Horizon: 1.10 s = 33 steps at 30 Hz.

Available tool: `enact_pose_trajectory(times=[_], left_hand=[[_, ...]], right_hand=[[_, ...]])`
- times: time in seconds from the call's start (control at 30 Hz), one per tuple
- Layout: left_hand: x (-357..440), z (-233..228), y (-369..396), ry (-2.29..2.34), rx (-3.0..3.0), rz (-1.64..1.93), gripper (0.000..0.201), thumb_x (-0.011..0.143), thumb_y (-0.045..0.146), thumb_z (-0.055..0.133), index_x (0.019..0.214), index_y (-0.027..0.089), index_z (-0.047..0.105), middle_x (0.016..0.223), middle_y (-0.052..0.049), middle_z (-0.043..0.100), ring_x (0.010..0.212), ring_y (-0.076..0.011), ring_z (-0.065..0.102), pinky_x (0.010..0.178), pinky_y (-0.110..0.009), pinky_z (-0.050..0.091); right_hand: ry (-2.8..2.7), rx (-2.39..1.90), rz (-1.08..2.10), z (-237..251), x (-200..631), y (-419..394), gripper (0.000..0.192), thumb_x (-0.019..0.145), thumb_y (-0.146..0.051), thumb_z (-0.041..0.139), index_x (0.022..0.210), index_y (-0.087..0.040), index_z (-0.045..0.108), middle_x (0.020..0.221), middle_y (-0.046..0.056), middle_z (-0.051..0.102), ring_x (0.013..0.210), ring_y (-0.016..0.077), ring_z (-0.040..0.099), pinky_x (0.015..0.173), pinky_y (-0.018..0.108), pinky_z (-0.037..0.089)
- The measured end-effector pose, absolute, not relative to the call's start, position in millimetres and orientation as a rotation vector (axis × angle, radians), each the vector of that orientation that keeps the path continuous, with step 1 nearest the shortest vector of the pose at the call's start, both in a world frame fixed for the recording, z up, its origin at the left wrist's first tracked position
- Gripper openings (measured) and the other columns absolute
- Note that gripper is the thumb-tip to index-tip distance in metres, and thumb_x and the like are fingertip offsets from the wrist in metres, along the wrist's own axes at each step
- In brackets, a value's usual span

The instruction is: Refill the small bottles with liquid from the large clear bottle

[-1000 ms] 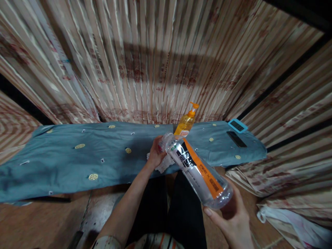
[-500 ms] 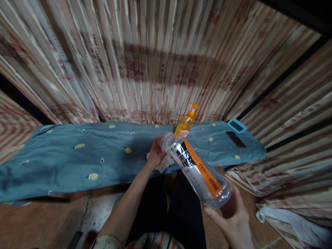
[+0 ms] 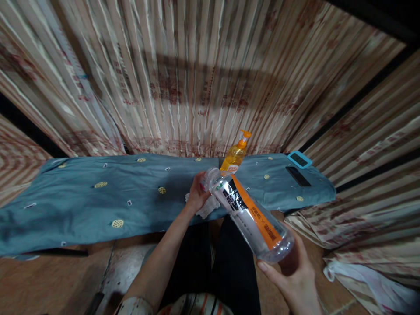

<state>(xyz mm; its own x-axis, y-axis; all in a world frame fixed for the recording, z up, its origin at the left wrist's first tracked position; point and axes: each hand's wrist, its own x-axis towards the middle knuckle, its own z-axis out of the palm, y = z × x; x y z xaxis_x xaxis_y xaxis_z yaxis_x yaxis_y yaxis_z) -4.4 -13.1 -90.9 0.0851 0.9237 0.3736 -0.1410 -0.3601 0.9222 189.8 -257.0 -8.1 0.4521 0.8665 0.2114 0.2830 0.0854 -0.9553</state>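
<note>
head view: the right hand [image 3: 292, 273] cups the base of a clear plastic bottle [image 3: 249, 214] with a black and orange label, palm under the bottom, thumb and fingers curled around the rounded end. the bottle lies tilted, base low and close to the camera, neck pointing up and away toward the blue cloth [image 3: 98, 201]. the left hand [image 3: 197, 194] is at the neck end, fingers closed around a crumpled white rag [image 3: 210, 205] that it presses against the mouth of the bottle; the fingertips themselves are mostly hidden by the rag and the neck, so how tightly they pinch cannot be told. the bottle is held in the air between both hands, above the person's dark trousers [image 3: 213, 262], just in front of the near edge of the cloth

just behind the neck stands an orange pump bottle [image 3: 234, 157] upright on the cloth, apart from the hands. further right on the cloth lie a dark phone [image 3: 298, 176] and a small device with a blue frame [image 3: 299, 159], near each other. striped curtains [image 3: 197, 78] hang behind

against the pictures from a second and half a second ago almost nothing has moved: both hands keep the same grip, the bottle the same tilt, only a slight drift of the camera. that reads as slow, small work at the neck, likely wiping, not a change of grip
</note>
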Motion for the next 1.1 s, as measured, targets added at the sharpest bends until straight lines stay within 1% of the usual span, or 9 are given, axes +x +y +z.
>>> enact_pose_trajectory(times=[0.13,0.23,0.37,0.5,0.63,0.83,1.0,1.1], left_hand=[[-4.5,-91.1,-13.2,0.808,1.413,1.445,0.084,0.063,0.064,0.087,0.128,0.022,0.054,0.135,-0.014,0.063,0.128,-0.033,0.059,0.117,-0.049,0.043],[-4.9,-90.8,-13.3,0.815,1.411,1.433,0.083,0.064,0.062,0.087,0.129,0.023,0.054,0.134,-0.014,0.063,0.128,-0.0327,0.059,0.116,-0.049,0.043],[-5.1,-91.4,-12.9,0.823,1.412,1.424,0.083,0.064,0.06,0.087,0.129,0.023,0.054,0.135,-0.014,0.063,0.13,-0.033,0.059,0.117,-0.05,0.042],[-4.4,-91.9,-12.9,0.818,1.409,1.437,0.083,0.063,0.063,0.086,0.129,0.024,0.054,0.135,-0.013,0.063,0.129,-0.0339,0.059,0.117,-0.053,0.042],[-4.3,-90.2,-13.9,0.807,1.402,1.434,0.084,0.064,0.064,0.086,0.129,0.023,0.054,0.134,-0.014,0.064,0.128,-0.0333,0.06,0.116,-0.05,0.045],[-5.9,-88.4,-14.5,0.817,1.413,1.439,0.086,0.063,0.064,0.087,0.129,0.019,0.055,0.134,-0.016,0.063,0.13,-0.035,0.059,0.118,-0.051,0.042],[-6.2,-86.1,-15.5,0.825,1.415,1.439,0.083,0.064,0.063,0.087,0.128,0.021,0.055,0.134,-0.014,0.064,0.13,-0.0337,0.059,0.118,-0.049,0.041],[-5.7,-85.6,-15.9,0.818,1.417,1.431,0.083,0.064,0.063,0.088,0.128,0.022,0.055,0.134,-0.014,0.065,0.129,-0.0331,0.06,0.117,-0.049,0.042]], right_hand=[[-1.099,-1.526,0.473,-4.5,188.6,-255.1,0.082,0.064,-0.035,0.095,0.136,-0.022,0.056,0.128,0.011,0.073,0.108,0.0287,0.075,0.084,0.035,0.063],[-1.121,-1.526,0.475,-0.2,183.7,-254.4,0.082,0.062,-0.035,0.095,0.133,-0.022,0.057,0.126,0.011,0.074,0.107,0.0292,0.075,0.084,0.035,0.063],[-1.0,-1.54,0.516,3.1,174.4,-255.3,0.083,0.065,-0.042,0.093,0.136,-0.022,0.055,0.129,0.011,0.072,0.113,0.03,0.072,0.089,0.038,0.061],[-0.998,-1.556,0.518,1.9,172.9,-256.2,0.086,0.062,-0.045,0.094,0.136,-0.022,0.055,0.132,0.012,0.07,0.119,0.0329,0.069,0.094,0.04,0.059],[-0.973,-1.563,0.524,4.5,171.5,-256.3,0.085,0.062,-0.045,0.094,0.136,-0.023,0.056,0.132,0.011,0.07,0.121,0.0328,0.068,0.098,0.041,0.056],[-0.926,-1.542,0.588,10.7,164.1,-256.0,0.085,0.063,-0.043,0.094,0.135,-0.023,0.054,0.128,0.011,0.072,0.113,0.0301,0.072,0.09,0.037,0.06],[-0.874,-1.511,0.601,12.5,161.7,-256.0,0.085,0.061,-0.039,0.096,0.134,-0.023,0.056,0.127,0.009,0.073,0.113,0.028,0.073,0.091,0.034,0.06],[-0.883,-1.52,0.599,12.2,161.3,-256.2,0.085,0.062,-0.038,0.095,0.135,-0.022,0.055,0.128,0.01,0.073,0.112,0.0282,0.073,0.089,0.034,0.06]])
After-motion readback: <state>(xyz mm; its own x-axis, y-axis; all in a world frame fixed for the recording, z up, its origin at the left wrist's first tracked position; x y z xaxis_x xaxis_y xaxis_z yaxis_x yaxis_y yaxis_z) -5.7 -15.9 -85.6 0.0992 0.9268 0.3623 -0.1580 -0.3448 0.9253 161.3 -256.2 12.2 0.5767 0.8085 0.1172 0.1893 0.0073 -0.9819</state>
